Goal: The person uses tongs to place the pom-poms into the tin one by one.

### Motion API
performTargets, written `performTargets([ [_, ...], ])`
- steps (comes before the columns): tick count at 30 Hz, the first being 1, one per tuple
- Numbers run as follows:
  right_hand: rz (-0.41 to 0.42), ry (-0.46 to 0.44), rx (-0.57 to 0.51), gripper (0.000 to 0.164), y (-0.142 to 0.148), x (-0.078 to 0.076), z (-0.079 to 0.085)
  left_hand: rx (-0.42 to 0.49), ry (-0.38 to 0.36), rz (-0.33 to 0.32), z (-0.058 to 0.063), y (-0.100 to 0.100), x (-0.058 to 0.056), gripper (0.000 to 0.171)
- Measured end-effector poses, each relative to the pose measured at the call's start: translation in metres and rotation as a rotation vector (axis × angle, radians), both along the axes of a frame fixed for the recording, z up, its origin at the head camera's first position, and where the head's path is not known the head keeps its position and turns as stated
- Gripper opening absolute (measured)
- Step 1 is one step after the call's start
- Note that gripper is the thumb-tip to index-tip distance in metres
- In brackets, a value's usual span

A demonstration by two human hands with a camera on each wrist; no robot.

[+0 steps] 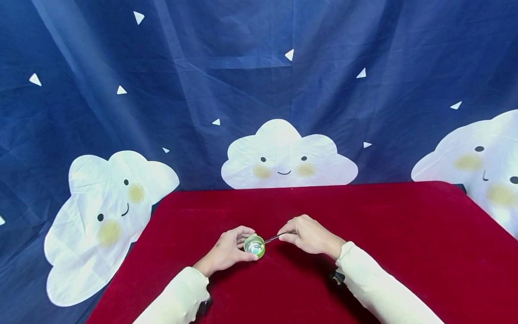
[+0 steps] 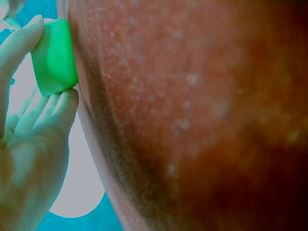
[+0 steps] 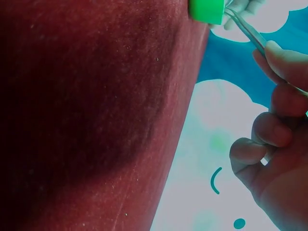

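Note:
A small round green tin (image 1: 262, 253) stands on the red cloth, its open top showing a pale metallic inside with small white and light-blue pieces. My left hand (image 1: 226, 249) holds it from the left, thumb on the near side and fingers on the far side. In the left wrist view the plain green wall of the tin (image 2: 55, 60) sits between thumb and fingertips. My right hand (image 1: 307, 236) pinches thin metal tweezers (image 3: 248, 31) between thumb and forefinger, the other fingers curled. Their tips reach over the tin's right rim; the inside is hidden in the right wrist view.
A red cloth (image 1: 384, 225) covers the table around both hands. Behind its far edge hangs a dark blue curtain (image 1: 251, 81) printed with white clouds and small triangles. Cream sleeves cover both forearms, and a dark wrist device (image 1: 337, 277) shows under the right cuff.

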State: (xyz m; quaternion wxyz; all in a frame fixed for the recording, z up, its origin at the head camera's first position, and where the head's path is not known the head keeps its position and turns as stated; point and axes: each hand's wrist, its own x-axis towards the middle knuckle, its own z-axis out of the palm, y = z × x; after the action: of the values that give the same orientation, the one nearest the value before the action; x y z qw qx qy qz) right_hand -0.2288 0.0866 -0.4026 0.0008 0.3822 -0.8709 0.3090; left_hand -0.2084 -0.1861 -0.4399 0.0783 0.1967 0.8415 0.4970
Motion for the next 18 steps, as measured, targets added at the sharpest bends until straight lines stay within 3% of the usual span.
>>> performTargets([
  [18,-0.002,-0.041,-0.015,0.015,0.0042,0.0016,0.0067,0.041,-0.003,0.002,0.0031,0.0010,0.0021,0.059],
])
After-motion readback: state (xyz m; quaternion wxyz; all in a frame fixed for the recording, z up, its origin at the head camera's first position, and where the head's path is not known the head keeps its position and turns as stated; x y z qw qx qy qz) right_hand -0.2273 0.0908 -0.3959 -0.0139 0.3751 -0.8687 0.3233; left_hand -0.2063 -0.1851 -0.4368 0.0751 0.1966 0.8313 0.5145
